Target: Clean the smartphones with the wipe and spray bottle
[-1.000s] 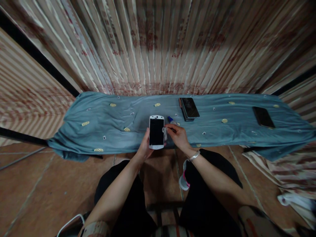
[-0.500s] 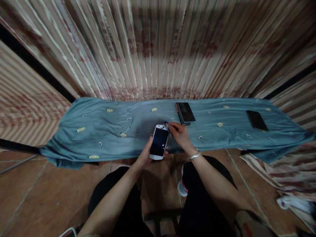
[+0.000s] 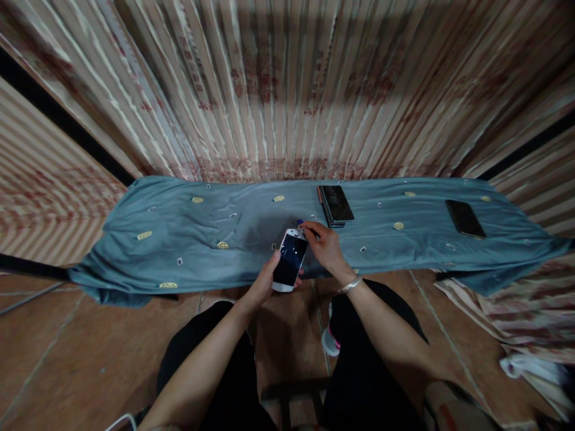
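Note:
A white smartphone with a dark screen lies in my left hand, thumb along its left edge and fingertips showing at its right edge. My right hand is at the phone's top right corner, its thumb and forefinger pinched together. Between those fingertips is a small item with a blue end, too small to name. It is at the phone's top edge; whether it touches the phone I cannot tell. A silver bangle circles my right wrist.
A blue-green patterned cloth covers the narrow table. A stack of dark phones lies behind my right hand. Another dark phone lies farther right. Striped curtains hang behind and at both sides, with dark poles at the corners.
The phone has tilted slightly, its top leaning more to the right. My right hand stays pinched at its top corner. The other phones lie as before.

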A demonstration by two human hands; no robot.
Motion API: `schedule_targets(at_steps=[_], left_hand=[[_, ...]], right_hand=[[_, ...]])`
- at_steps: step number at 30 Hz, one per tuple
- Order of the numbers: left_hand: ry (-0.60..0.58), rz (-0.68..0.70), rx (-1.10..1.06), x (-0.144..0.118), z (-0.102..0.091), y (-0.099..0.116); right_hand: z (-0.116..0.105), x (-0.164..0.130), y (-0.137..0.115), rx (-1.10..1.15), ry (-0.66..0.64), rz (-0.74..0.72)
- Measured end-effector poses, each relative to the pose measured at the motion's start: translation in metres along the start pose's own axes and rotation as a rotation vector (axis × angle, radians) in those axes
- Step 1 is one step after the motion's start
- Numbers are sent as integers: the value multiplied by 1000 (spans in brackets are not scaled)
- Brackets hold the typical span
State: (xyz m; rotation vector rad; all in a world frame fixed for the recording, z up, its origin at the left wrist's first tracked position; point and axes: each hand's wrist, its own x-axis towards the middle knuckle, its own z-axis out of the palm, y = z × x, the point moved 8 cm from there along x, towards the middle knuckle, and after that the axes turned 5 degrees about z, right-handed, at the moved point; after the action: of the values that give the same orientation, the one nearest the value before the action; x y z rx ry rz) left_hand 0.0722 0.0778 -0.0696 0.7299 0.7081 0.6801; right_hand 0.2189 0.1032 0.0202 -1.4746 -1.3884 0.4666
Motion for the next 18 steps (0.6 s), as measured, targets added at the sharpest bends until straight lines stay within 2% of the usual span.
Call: schedule_targets(at_steps=[12,18], left_hand=[[5,34,114,5,-7,-8],[52,55,98,7,-12,-9]], right_hand=[[12,-5,-27,-73,-100,-192],[24,-16,-46,-251,-208,-377]])
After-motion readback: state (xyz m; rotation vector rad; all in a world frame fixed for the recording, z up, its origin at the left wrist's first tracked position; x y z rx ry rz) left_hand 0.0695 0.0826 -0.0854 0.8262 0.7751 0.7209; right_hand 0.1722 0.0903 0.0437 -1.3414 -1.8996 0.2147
